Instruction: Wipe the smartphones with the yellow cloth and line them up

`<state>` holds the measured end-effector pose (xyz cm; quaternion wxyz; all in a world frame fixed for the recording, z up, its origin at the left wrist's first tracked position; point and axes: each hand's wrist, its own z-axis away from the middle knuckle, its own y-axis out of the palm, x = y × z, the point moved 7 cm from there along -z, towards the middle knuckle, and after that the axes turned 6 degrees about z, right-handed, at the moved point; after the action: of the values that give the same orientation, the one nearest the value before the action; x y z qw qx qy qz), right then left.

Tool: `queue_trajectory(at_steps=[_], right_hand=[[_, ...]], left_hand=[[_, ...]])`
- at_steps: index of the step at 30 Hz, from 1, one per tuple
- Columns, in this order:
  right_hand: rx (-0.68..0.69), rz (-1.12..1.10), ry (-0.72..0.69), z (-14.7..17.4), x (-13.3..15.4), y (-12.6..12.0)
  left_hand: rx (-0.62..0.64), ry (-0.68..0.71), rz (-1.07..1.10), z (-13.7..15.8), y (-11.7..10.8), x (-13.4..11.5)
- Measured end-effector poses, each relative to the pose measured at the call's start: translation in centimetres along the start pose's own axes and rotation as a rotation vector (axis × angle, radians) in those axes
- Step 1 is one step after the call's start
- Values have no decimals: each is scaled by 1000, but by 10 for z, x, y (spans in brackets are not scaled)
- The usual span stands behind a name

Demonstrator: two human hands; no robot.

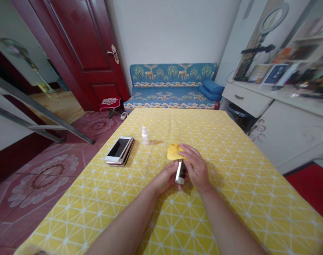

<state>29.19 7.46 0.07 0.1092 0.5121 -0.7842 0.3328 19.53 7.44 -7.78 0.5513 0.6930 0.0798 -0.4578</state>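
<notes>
A white smartphone (pixel 180 173) stands tilted on its edge over the table, its dark screen turned to the right. My left hand (pixel 167 176) is closed around it from the left, some fingers hidden beneath. Against the phone's upper end, my right hand (pixel 195 165) grips a yellow cloth (pixel 174 152) that covers that end. Off to the left lies a stack of smartphones (pixel 120 148), a white one with a dark screen on top. A small white spray bottle (pixel 145 136) stands upright just right of the stack.
A yellow patterned tablecloth (pixel 172 219) covers the table. Beyond its far edge is a blue sofa (pixel 172 94). At the right stands a white desk (pixel 296 120) with a ring light (pixel 273 17); a metal ladder-like frame (pixel 39 102) leans at the left.
</notes>
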Motion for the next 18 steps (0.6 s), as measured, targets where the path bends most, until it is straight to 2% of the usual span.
queue_trajectory(at_steps=[5, 11, 18], right_hand=[[75, 1, -91, 3, 10, 10], [188, -80, -191, 8, 29, 27], [186, -107, -243, 10, 36, 26]], left_hand=[[-94, 18, 82, -2, -6, -2], [-285, 200, 247, 2, -28, -18], [-188, 93, 470, 1, -22, -26]])
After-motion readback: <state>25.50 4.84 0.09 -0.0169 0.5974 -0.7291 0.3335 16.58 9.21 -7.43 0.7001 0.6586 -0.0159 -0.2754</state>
